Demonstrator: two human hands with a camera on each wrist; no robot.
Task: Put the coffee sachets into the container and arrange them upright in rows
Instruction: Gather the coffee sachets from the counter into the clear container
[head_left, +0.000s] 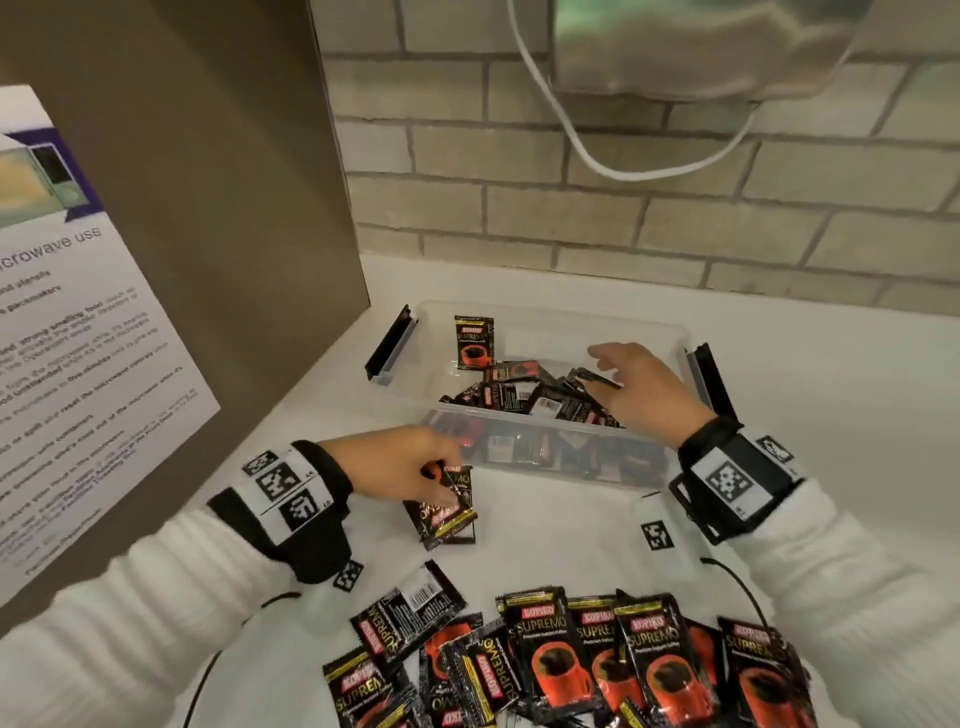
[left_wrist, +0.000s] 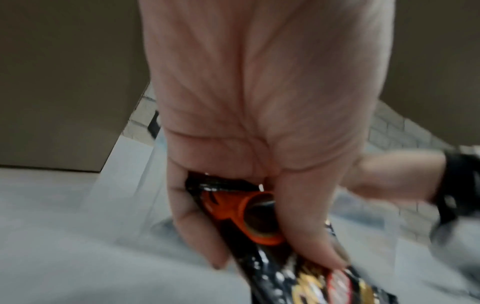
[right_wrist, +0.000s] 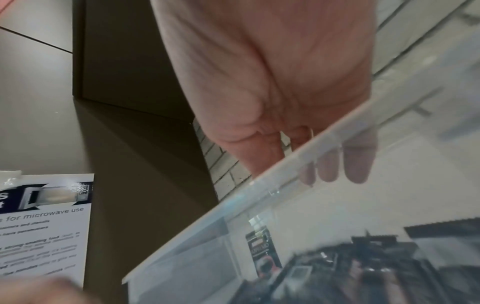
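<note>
Just left of centre in the head view, the left hand (head_left: 400, 467) pinches a small bunch of coffee sachets (head_left: 445, 506) between thumb and fingers, holding them over the white tabletop (head_left: 545, 525) right beside the near wall of the clear container (head_left: 680, 338); in the left wrist view the fingers (left_wrist: 197, 222) curl round a held sachet (left_wrist: 262, 222) printed with an orange cup. Right of centre, the right hand (head_left: 641, 389) reaches over the container with fingers spread and relaxed, gripping nothing, above the jumble of sachets (head_left: 524, 397) lying flat inside; the right wrist view shows its fingertips (right_wrist: 358, 162) through the transparent wall (right_wrist: 298, 164). One upright sachet (head_left: 473, 343) stands against the far left of the container. Across the bottom of the frame a loose pile of sachets (head_left: 597, 660) lies on the tabletop, black packs reading "KOPIKO SUPREMO" with a red cup of coffee. At the left edge, a printed notice (head_left: 78, 332) on a brown panel (head_left: 218, 182) reads "microwave use".
</note>
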